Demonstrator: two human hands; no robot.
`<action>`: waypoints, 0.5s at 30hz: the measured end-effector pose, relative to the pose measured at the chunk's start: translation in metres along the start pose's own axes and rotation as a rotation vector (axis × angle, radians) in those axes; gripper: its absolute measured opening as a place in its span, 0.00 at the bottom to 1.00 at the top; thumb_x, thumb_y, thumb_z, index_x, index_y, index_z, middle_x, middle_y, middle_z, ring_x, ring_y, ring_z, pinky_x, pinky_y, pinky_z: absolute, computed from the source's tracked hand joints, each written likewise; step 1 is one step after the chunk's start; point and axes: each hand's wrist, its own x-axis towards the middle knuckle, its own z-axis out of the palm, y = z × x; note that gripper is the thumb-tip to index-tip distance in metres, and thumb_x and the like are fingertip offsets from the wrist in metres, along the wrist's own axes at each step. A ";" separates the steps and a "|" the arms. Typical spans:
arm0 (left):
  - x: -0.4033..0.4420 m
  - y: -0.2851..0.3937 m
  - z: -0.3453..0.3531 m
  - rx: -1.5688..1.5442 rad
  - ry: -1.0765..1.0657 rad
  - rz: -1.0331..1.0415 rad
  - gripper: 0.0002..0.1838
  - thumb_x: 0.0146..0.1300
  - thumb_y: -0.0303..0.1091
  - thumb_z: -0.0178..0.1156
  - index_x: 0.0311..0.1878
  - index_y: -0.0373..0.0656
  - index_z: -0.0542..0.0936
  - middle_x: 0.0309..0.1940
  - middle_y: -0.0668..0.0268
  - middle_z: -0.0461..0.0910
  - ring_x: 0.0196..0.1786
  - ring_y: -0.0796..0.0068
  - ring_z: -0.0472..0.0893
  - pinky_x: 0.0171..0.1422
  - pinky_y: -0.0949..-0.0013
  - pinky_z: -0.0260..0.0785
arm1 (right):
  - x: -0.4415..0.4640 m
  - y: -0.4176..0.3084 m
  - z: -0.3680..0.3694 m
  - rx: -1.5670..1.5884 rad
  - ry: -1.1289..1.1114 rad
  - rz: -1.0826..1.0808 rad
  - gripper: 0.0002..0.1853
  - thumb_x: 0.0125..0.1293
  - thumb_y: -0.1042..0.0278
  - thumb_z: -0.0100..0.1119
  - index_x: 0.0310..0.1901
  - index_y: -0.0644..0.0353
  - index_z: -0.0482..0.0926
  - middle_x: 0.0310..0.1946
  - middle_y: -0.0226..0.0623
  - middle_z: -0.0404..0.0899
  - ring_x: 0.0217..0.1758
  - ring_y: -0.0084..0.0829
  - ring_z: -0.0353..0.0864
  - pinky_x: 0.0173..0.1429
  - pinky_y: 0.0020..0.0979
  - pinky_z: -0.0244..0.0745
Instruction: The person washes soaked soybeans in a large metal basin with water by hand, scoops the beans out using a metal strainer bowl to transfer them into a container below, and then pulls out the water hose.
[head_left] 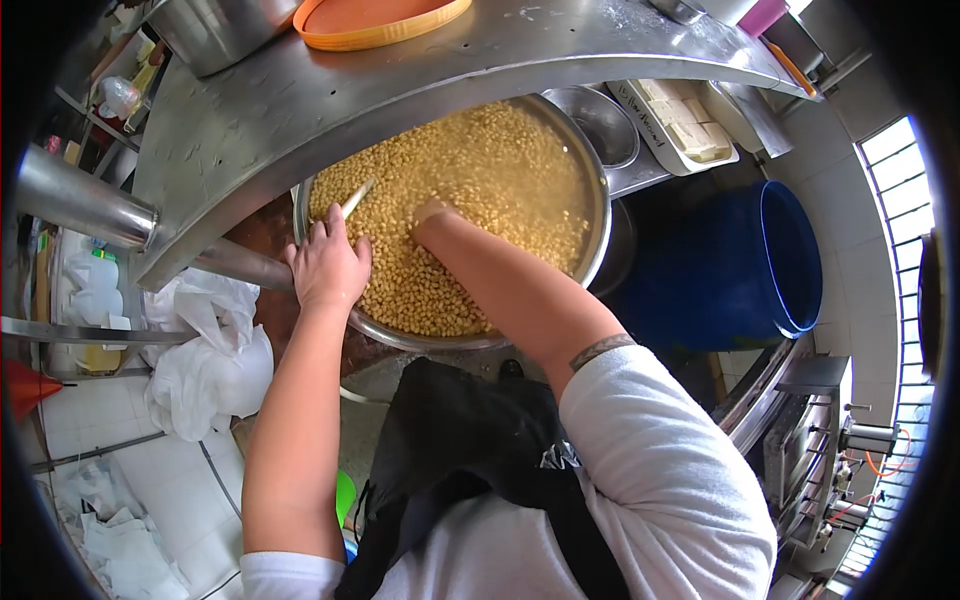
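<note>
A large round steel basin (pixel 602 225) holds pale yellow soybeans (pixel 420 290) under cloudy water, which shows most at the far right. My left hand (pixel 328 262) is at the basin's left rim, its fingers closed around what looks like a white hose (pixel 357 198). The hose's end points over the beans. My right hand (pixel 432 218) is sunk into the beans near the middle, so its fingers are hidden from view.
A steel shelf (pixel 400 95) overhangs the basin's far side, with an orange round tray (pixel 380 25) and a steel pot (pixel 215 35) on it. To the right stand a blue barrel (pixel 700 270) and a white tray of pale blocks (pixel 735 155). White bags (pixel 215 370) lie left.
</note>
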 end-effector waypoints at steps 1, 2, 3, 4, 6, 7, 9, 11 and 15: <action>0.000 -0.001 0.001 0.000 0.001 0.002 0.38 0.73 0.55 0.62 0.81 0.47 0.69 0.57 0.52 0.86 0.59 0.53 0.87 0.70 0.45 0.64 | -0.001 0.004 -0.001 -0.075 -0.026 -0.091 0.19 0.82 0.63 0.58 0.68 0.56 0.86 0.72 0.44 0.82 0.71 0.44 0.84 0.68 0.43 0.83; 0.000 -0.001 0.001 0.000 0.001 0.003 0.39 0.73 0.55 0.62 0.81 0.47 0.69 0.57 0.52 0.86 0.59 0.53 0.87 0.69 0.45 0.64 | 0.003 0.011 0.004 -0.075 -0.025 -0.092 0.19 0.82 0.63 0.58 0.68 0.56 0.86 0.72 0.44 0.82 0.71 0.44 0.84 0.68 0.43 0.83; 0.000 -0.001 0.002 0.002 0.001 0.002 0.39 0.73 0.55 0.62 0.81 0.47 0.69 0.57 0.52 0.86 0.59 0.53 0.87 0.69 0.45 0.64 | 0.009 0.019 0.012 -0.162 -0.003 -0.139 0.20 0.83 0.63 0.57 0.70 0.56 0.85 0.74 0.43 0.80 0.72 0.44 0.83 0.70 0.44 0.83; 0.001 -0.001 0.001 -0.001 -0.001 0.004 0.39 0.73 0.55 0.62 0.81 0.47 0.69 0.57 0.53 0.86 0.59 0.53 0.87 0.69 0.45 0.64 | 0.018 0.024 0.018 -0.250 0.019 -0.187 0.21 0.84 0.63 0.56 0.72 0.56 0.83 0.76 0.43 0.78 0.73 0.44 0.82 0.71 0.45 0.82; 0.001 -0.001 0.001 -0.002 -0.004 0.006 0.39 0.73 0.55 0.62 0.81 0.47 0.69 0.57 0.53 0.86 0.59 0.54 0.87 0.69 0.44 0.64 | 0.013 0.022 0.010 -0.265 -0.008 -0.181 0.21 0.84 0.64 0.55 0.72 0.56 0.83 0.76 0.43 0.78 0.74 0.45 0.82 0.71 0.46 0.82; 0.002 0.000 0.001 0.002 -0.018 0.007 0.39 0.73 0.55 0.62 0.81 0.46 0.69 0.57 0.54 0.86 0.59 0.54 0.87 0.69 0.44 0.64 | 0.010 0.021 0.005 -0.281 -0.035 -0.174 0.21 0.84 0.64 0.55 0.72 0.56 0.83 0.77 0.42 0.78 0.74 0.45 0.82 0.71 0.47 0.82; 0.003 -0.001 0.000 0.006 -0.031 0.008 0.39 0.73 0.55 0.62 0.81 0.46 0.70 0.57 0.55 0.87 0.59 0.55 0.87 0.70 0.44 0.64 | 0.003 0.017 -0.008 -0.314 -0.088 -0.158 0.21 0.84 0.65 0.54 0.72 0.56 0.83 0.77 0.41 0.77 0.74 0.46 0.82 0.72 0.49 0.82; 0.003 0.000 -0.001 0.010 -0.044 0.011 0.38 0.73 0.54 0.62 0.81 0.46 0.71 0.58 0.56 0.87 0.60 0.56 0.86 0.71 0.45 0.63 | -0.002 0.015 -0.018 -0.329 -0.114 -0.149 0.21 0.84 0.65 0.53 0.72 0.56 0.83 0.77 0.41 0.77 0.74 0.47 0.81 0.72 0.50 0.82; 0.002 0.000 -0.003 0.005 -0.061 0.023 0.36 0.73 0.53 0.63 0.80 0.46 0.72 0.57 0.57 0.87 0.61 0.57 0.86 0.71 0.45 0.62 | -0.008 0.014 -0.042 -0.271 -0.125 -0.097 0.19 0.79 0.64 0.58 0.65 0.57 0.88 0.63 0.43 0.88 0.64 0.48 0.87 0.63 0.50 0.84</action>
